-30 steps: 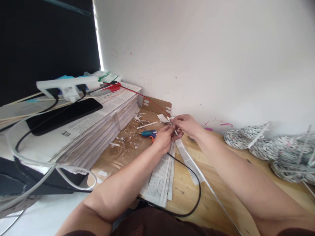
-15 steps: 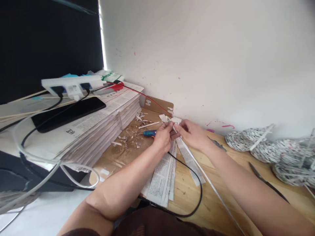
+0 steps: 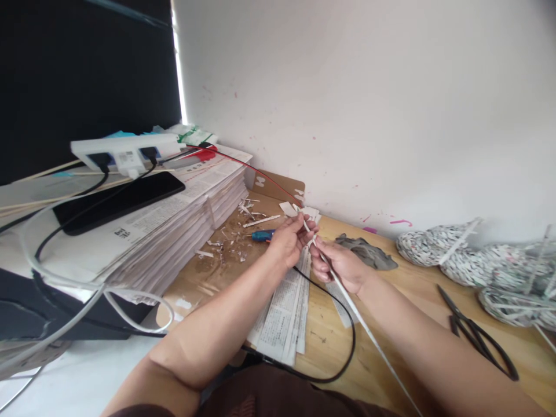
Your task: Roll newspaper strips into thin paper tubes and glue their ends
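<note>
A long, thin rolled paper tube slants from my hands down toward the front edge of the table. Its upper end is pinched by my left hand, fingers closed. Just below, my right hand is closed around the same tube. Under and in front of the hands lie cut newspaper strips, fanned on the wood. A blue-handled tool with a thin metal tip rests left of my left hand, partly hidden by it. Beyond my right hand sits a crumpled grey cloth.
At left, a tall newspaper stack carries a black phone and a white power strip with cables. Paper scraps litter the cardboard. Black scissors and woven paper pieces lie at right. A black cable loops across the table.
My right hand has moved down and slightly right along the paper tube, uncovering the grey cloth. My right forearm has dropped, so the scissors now show fully. My left hand stays nearly in place.
</note>
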